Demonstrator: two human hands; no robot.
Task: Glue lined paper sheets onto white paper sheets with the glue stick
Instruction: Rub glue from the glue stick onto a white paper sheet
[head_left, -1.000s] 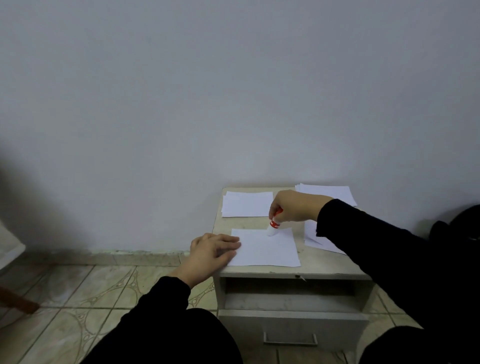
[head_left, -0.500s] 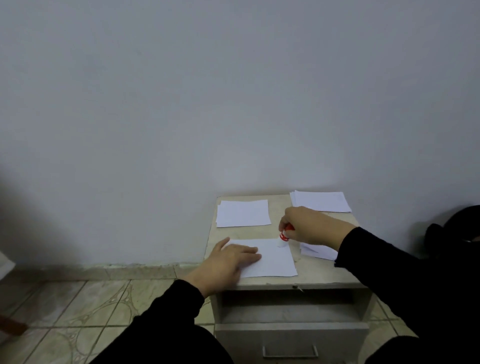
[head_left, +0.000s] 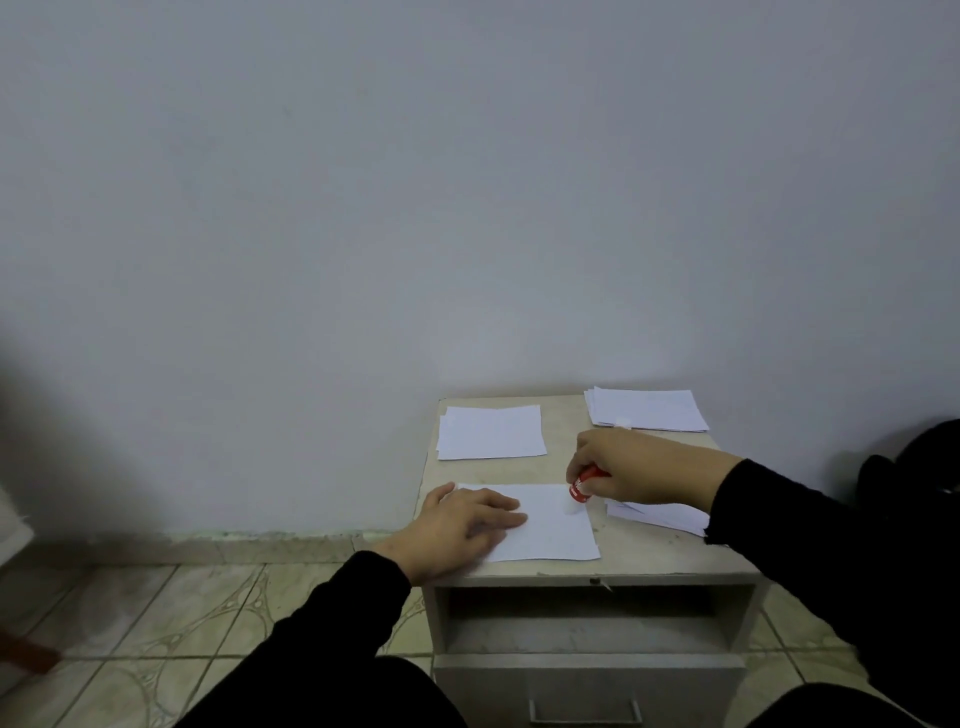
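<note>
Left hand (head_left: 470, 525) lies flat on the sheet (head_left: 550, 525) mid-worktop (head_left: 571, 467) so it won't slide, I'd guess, while right hand (head_left: 631, 467) grips the glue stick (head_left: 582, 486), tip at the sheet's upper-right corner.

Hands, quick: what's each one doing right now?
Left hand: open, fingers flat on the paper sheet.
Right hand: gripping the glue stick, tip on the sheet.

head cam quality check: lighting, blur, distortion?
Head view: dim, flat, bluish light, no glare; dark vignette at left edge; wide-angle bends the wall base. Glue stick tip smeared by motion on the sheet; right hand and left hand fairly sharp.
</note>
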